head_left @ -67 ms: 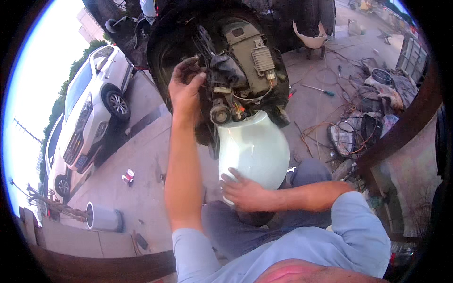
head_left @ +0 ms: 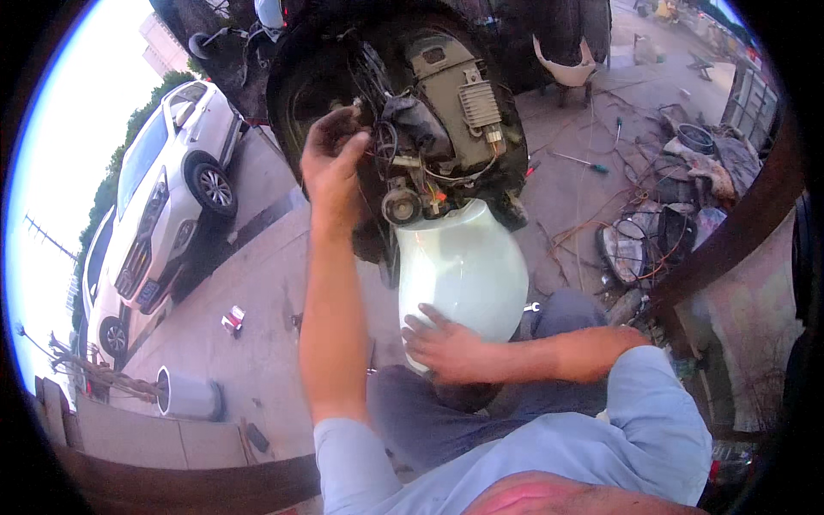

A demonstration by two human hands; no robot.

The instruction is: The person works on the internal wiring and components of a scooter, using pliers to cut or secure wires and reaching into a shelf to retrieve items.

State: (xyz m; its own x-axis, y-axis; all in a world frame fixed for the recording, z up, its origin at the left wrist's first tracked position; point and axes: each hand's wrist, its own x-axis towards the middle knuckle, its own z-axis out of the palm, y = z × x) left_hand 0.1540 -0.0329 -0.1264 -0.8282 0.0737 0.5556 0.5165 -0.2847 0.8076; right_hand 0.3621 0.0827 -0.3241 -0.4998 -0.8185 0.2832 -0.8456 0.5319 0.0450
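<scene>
My left hand (head_left: 333, 156) is raised at the left side of an opened scooter front, beside a bundle of black cables (head_left: 367, 73). Its fingers are curled in with the thumb close by; whatever lies between them is too small and dark to make out. A glossy pale green body panel (head_left: 463, 266) stands below, between my knees. My right hand (head_left: 446, 346) rests on its lower part with the fingers spread. Above the panel sit a round horn (head_left: 401, 206), a black-wrapped bundle (head_left: 416, 120) and a finned metal unit (head_left: 479, 105) with a wire plug under it.
Screwdrivers (head_left: 592, 166) lie on the concrete to the right, near heaped wires and scrap parts (head_left: 639, 240). A wrench (head_left: 532, 307) shows by my right knee. White cars (head_left: 167, 189) are parked at the left, with a planter pot (head_left: 189, 395) nearer me.
My left hand has shifted slightly left, a little away from the cables. My right hand stays on the panel.
</scene>
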